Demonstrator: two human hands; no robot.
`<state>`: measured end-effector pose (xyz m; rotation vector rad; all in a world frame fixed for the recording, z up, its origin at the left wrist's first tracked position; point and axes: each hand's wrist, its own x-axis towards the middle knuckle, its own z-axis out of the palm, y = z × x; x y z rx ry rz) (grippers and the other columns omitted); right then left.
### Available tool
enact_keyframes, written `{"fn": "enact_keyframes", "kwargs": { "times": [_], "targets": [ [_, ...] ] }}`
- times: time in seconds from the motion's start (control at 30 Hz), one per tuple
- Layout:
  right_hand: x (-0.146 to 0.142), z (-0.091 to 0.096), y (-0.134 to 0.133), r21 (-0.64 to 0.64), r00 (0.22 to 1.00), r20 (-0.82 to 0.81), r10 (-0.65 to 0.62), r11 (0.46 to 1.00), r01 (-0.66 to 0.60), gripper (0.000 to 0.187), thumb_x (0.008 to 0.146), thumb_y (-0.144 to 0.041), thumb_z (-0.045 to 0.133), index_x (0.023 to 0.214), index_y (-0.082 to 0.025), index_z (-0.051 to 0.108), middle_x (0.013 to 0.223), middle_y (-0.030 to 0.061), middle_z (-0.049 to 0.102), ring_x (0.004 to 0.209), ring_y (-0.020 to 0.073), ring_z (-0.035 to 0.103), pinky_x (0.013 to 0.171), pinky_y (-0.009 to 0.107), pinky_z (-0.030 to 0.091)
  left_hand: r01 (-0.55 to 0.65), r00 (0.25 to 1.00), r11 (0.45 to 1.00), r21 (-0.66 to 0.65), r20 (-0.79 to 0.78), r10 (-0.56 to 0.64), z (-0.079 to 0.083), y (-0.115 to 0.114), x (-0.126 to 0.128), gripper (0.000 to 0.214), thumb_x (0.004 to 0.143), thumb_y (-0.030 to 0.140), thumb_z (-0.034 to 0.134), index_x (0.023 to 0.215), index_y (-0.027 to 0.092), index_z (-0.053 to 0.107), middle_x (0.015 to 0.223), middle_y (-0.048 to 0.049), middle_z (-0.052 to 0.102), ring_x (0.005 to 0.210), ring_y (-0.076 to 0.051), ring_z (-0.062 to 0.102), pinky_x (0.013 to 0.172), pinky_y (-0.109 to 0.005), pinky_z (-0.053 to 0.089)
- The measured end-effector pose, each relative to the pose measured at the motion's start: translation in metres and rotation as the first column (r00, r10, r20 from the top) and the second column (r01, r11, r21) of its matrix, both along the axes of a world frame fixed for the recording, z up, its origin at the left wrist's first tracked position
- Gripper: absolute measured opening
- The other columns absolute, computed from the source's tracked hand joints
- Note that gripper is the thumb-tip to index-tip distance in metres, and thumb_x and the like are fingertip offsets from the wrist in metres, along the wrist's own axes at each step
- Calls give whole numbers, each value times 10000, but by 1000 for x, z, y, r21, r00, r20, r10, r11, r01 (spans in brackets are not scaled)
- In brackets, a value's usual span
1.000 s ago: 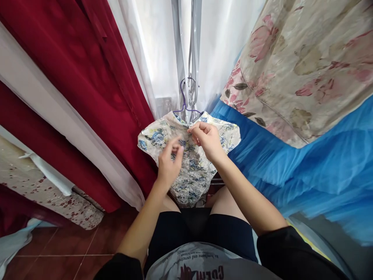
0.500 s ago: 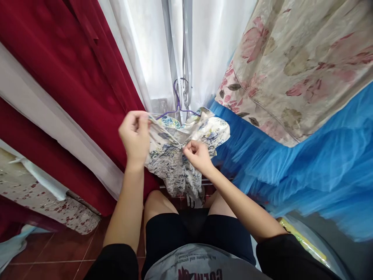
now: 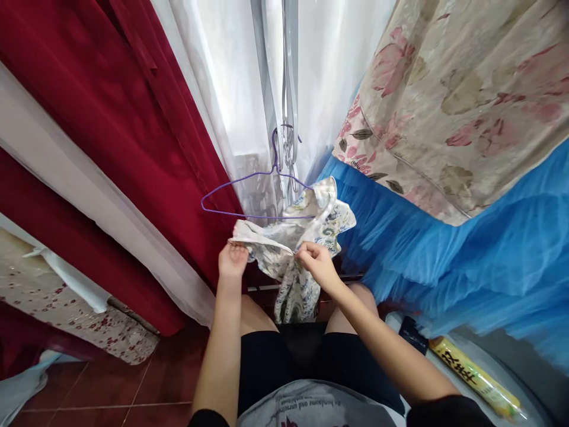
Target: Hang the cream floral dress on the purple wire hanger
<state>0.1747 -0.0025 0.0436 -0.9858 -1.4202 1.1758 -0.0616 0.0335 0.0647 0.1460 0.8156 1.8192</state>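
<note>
A white floral blouse (image 3: 299, 290) with blue-grey and yellowish print hangs lopsided from a purple hanger (image 3: 256, 174). Only the blouse's right-hand shoulder sits on the hanger; the hanger's left arm is bare. My left hand (image 3: 233, 260) is closed on the loose shoulder edge, below that bare arm. At the front of the neckline, my right hand (image 3: 316, 262) pinches the cloth with thumb and fingers. The lower part of the blouse hangs gathered between my knees.
Grey straps (image 3: 268, 65) hang above the hanger, before white cloth. A red curtain (image 3: 178, 172) is at left; blue tulle (image 3: 400, 249) and a floral cloth (image 3: 466, 118) are at right. A yellow packet (image 3: 478, 379) lies low right. Red tiles (image 3: 171, 367) cover the floor.
The blouse's left-hand shoulder has come off the hanger, baring that arm. My left hand has moved down and right with the cloth; my right hand, still pinching, is slightly lower.
</note>
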Motion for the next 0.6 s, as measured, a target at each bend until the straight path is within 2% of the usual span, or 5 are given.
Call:
{"fn": "enact_keyframes", "kwargs": {
  "times": [0.17,0.23,0.33,0.43,0.6],
  "targets": [
    [46,-38,-14,27,972,224,-77,997,72,114,796,-291,603,725,-202,615,605,-23,530,580,157,492,571,273,380,295,955,941,167,-51,-291,25,-39,63,204,993,207,553,836,138,663,831,-54,677,792,-147,667,809,-297,561],
    [55,-35,-23,159,940,338,-50,987,-5,190,769,-288,698,937,-202,687,851,38,670,824,230,621,765,343,486,440,886,866,239,-274,-374,43,-57,91,158,932,272,683,848,139,698,813,-37,667,753,-132,642,738,-244,531],
    [57,-15,-38,301,930,365,34,941,-153,476,783,-352,783,1215,-217,637,1195,111,661,1123,308,598,985,439,470,587,686,785,199,-636,-353,60,-77,128,217,918,356,720,867,146,739,818,-42,686,736,-131,634,688,-223,498],
    [54,6,-50,194,962,239,133,964,-182,274,922,-438,675,1062,-202,656,1017,75,681,931,249,619,836,368,504,565,540,806,178,-818,-198,59,-84,147,226,945,376,687,927,161,757,884,-60,724,818,-162,668,759,-252,511],
    [67,29,-57,-108,953,-72,293,948,-300,375,967,-516,607,812,-177,650,718,9,622,640,154,536,651,290,454,520,437,841,147,-892,-115,39,-76,145,323,967,419,647,1207,206,679,1110,-89,722,1048,-219,671,930,-315,499]
  ]
}}
